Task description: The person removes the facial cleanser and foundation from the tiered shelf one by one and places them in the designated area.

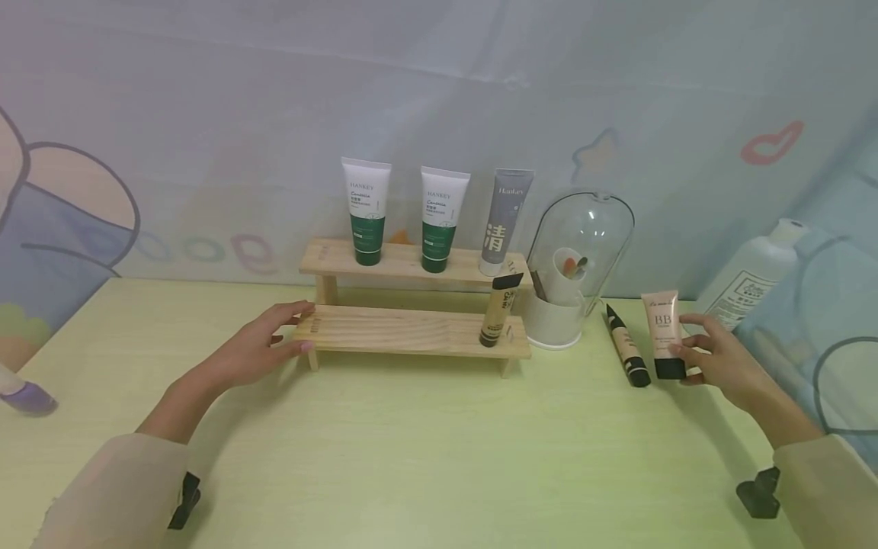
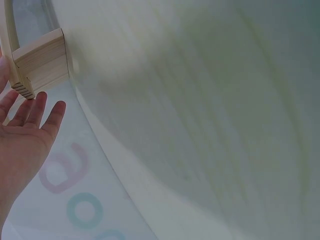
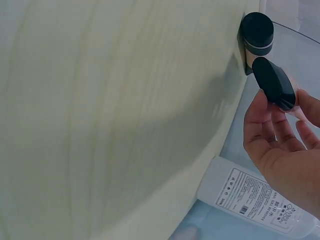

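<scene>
- We see the right hand (image 1: 720, 362) grasping the BB cream tube (image 1: 663, 328), its thumb on one side and its fingers bent around the other — a light pinch rather than a full fist.
- The tube is held close to upright, black cap downward, at the right of the table (image 1: 446, 457); whether the cap meets the tabletop we cannot tell.
- Just left of it we find a black-and-beige tube (image 1: 627, 349) lying on the table, its pointed end toward the backdrop. A white bottle (image 1: 754, 271) is behind the right hand, near the backdrop.
- We see the left hand (image 1: 254, 347) at the left end of the wooden stand (image 1: 384, 329), thumb by the front corner of the lower step. Its fingers are loosely extended and a little spread — touching the wood, not wrapped around it.
- On the lower step we have a gold tube (image 1: 497, 314) with a black top, near the right end. Above it, on the upper step, a grey tube (image 1: 504, 217) stands to the right of two white-and-green tubes (image 1: 366, 206).
- Beside the stand's right end, we see a clear dome (image 1: 607, 236) over a white holder (image 1: 554, 324).
</scene>
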The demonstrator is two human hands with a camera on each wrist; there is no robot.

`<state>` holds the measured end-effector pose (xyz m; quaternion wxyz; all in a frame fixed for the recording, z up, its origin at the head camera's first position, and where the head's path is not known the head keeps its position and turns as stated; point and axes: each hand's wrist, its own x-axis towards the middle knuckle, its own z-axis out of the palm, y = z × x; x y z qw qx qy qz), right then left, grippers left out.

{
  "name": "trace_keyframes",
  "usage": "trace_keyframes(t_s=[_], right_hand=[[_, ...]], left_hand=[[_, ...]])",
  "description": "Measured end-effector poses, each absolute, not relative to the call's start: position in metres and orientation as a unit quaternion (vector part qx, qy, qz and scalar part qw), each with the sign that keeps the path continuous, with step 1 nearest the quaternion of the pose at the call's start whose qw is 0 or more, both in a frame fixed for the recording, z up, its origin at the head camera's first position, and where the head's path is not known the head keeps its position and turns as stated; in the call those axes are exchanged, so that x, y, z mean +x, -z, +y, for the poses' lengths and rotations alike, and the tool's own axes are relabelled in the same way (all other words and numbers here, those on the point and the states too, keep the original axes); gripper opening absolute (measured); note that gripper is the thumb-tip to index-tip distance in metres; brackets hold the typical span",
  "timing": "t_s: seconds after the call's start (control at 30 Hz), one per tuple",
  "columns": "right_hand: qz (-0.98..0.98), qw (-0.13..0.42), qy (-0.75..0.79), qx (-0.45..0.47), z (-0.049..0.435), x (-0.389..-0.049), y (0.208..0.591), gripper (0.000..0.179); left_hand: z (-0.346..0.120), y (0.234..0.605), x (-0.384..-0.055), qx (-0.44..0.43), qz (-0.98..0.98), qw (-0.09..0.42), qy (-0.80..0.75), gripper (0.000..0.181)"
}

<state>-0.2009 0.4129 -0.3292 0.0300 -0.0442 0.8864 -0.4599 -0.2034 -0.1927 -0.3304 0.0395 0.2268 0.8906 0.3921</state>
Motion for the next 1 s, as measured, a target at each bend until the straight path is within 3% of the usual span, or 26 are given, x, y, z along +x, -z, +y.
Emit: trace_keyframes(t_s=[0.2,0.53,1.0], right_hand=[[0.889,0.024,0.455,-0.040,0.414,-0.204,0.335,0.052],[0.904,0.070,0.422,0.016,0.414,-0.211,0.340,0.059],[0.882,0.103,0.460,0.012,0.412,-0.215,0.347,0.057]], left_hand=[[-0.194,0.332,-0.204,0.222,0.890,0.044,-0.396,0.061],[-0.193,0.331,-0.203,0.226,0.891,0.040,-0.391,0.061],[-0.193,0.330,-0.203,0.226,0.892,0.038,-0.390,0.061]])
